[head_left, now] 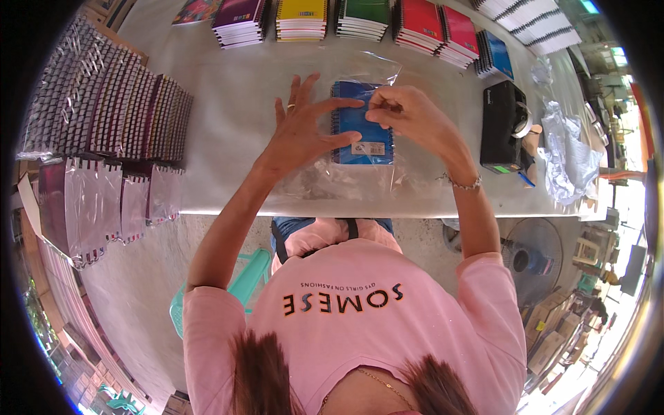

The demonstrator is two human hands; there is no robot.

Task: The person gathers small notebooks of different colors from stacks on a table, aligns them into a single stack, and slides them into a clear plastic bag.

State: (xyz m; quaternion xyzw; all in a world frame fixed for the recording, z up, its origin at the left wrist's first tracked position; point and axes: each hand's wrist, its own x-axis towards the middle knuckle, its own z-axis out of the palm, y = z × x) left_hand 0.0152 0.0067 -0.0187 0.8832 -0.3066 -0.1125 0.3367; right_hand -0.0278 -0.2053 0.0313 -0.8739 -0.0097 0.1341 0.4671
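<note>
A blue spiral-bound notebook (pixel 360 131) lies face down on the table in front of me, with a white label near its lower edge. Clear plastic wrap (pixel 366 63) spreads around and over it. My left hand (pixel 297 131) is open, fingers spread; its index finger and thumb rest on the notebook near the spiral side. Over the notebook's right half, my right hand (pixel 411 116) is closed in a pinch. What its fingertips hold is too small and hidden to make out.
Stacks of purple (pixel 240 22), yellow (pixel 301 19), green (pixel 363 19) and red notebooks (pixel 418 28) line the far edge. Tall notebook piles (pixel 104 97) stand at left. A black tape dispenser (pixel 501 128) and crumpled plastic (pixel 564 149) sit at right. A floor fan (pixel 532 259) stands below.
</note>
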